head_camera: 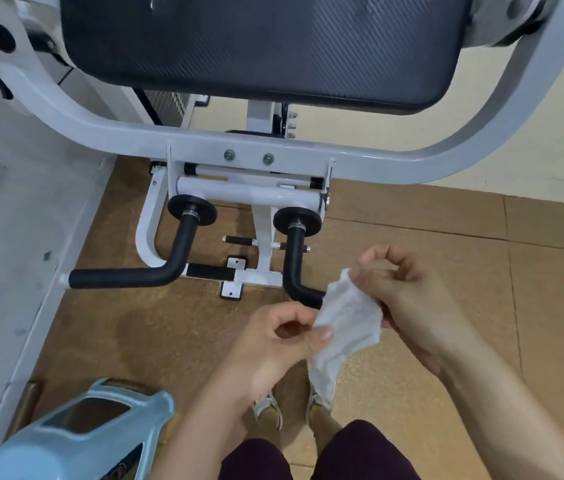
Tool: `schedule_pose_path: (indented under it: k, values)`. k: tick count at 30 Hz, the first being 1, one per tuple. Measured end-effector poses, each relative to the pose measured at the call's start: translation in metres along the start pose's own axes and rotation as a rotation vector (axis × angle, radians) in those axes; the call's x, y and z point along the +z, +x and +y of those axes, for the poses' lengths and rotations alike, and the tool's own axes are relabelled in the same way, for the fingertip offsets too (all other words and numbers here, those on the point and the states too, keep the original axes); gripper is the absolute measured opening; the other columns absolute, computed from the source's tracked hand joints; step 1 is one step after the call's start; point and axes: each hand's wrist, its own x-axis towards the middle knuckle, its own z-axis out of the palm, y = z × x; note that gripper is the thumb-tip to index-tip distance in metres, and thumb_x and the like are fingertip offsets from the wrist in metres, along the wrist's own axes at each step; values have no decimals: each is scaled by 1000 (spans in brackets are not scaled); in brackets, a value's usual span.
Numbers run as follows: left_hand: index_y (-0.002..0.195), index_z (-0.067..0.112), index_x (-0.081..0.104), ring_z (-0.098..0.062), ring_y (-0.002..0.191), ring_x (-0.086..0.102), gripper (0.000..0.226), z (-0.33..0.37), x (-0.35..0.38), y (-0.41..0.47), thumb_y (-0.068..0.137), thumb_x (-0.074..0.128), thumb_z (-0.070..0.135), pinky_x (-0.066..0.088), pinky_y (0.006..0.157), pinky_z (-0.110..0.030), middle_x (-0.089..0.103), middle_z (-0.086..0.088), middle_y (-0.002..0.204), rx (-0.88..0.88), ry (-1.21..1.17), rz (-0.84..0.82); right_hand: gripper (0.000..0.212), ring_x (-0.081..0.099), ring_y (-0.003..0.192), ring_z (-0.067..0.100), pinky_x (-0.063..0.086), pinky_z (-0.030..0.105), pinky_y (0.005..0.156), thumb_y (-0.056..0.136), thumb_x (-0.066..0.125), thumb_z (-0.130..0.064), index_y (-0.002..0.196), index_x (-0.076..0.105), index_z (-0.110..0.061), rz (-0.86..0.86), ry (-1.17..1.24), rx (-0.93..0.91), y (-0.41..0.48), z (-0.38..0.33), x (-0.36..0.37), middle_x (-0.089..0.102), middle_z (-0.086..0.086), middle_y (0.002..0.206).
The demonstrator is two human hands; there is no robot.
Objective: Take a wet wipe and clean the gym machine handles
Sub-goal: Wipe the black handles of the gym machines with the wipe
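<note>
Brown speckled gym flooring [412,254] runs under a white tubular steel machine frame [204,147], with a black textured pad [256,46] above the frame and two L-shaped grips below it: a wall-side black foam handle [124,277] and a second black foam handle [294,265]. Further below the frame, a person draws a crumpled white wet wipe [346,317] between both hands. The left hand [273,344] pinches its lower edge and the right hand [408,292] its top corner, apparently spreading it for wiping. It overlaps the second handle in view; contact cannot be told. A pale blue plastic container [76,434] sits lowest.
</note>
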Motion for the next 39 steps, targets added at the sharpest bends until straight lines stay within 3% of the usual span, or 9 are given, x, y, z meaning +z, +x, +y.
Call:
schedule_pose_path:
  k: [2,4,7,12,20,24,27,34,39]
  values:
    - [82,4,66,-29,77,59,30,-7,-9,0,78,76,33,49,75,-36,65,-15,84,-9,20,-206,8,55,65,22,44,30,53,85,67,-7,89,61,-9,42,-28,-38,-2,10,0,61,11,75]
    - [86,4,65,-27,82,62,32,-14,-15,-3,75,78,32,48,72,-31,66,-17,93,-5,86,-337,5,58,69,18,48,26,60,81,70,-5,83,67,-9,71,-89,-70,-6,23,3,64,6,78]
    - [81,3,61,-29,69,62,30,-23,-14,-1,74,77,27,46,61,-27,66,-24,82,29,3,-266,10,67,79,17,54,29,76,75,75,-21,81,75,-13,48,-97,-38,-16,41,5,73,3,81]
    - [73,12,55,-8,38,34,18,-41,-4,17,75,72,17,28,38,-16,50,-6,54,-13,-399,-65,8,58,63,4,43,14,60,74,74,-20,77,76,-13,-169,-121,-24,-32,68,-2,67,-5,69]
    - [86,22,72,-8,67,61,21,-78,44,46,71,80,36,46,62,-20,70,4,77,115,-358,-73,22,65,102,24,54,31,78,71,71,-11,87,73,3,-118,604,-35,-10,104,-22,69,11,112]
    - [87,23,73,-10,75,69,12,-88,77,55,78,71,32,55,69,-30,75,4,80,157,-201,-33,34,59,61,19,51,27,57,67,74,-21,93,72,0,107,632,-2,0,126,-20,67,11,74]
    - [88,30,65,-20,70,70,17,-95,97,53,74,71,36,55,68,-55,75,1,79,151,-161,129,19,51,46,13,45,24,49,62,76,-24,79,76,-14,393,390,-68,6,139,-27,60,3,57]
    - [90,52,68,-2,62,48,29,-110,112,53,72,68,29,35,57,-7,55,21,69,223,280,381,12,55,77,17,40,21,69,89,62,-11,88,72,-7,528,-763,-730,24,165,-33,62,3,88]
    - [106,48,58,5,72,51,39,-110,116,57,79,73,26,38,65,-6,54,30,84,279,452,500,17,45,77,20,28,16,71,90,59,-13,87,72,-3,658,-801,-739,36,166,-33,59,9,87]
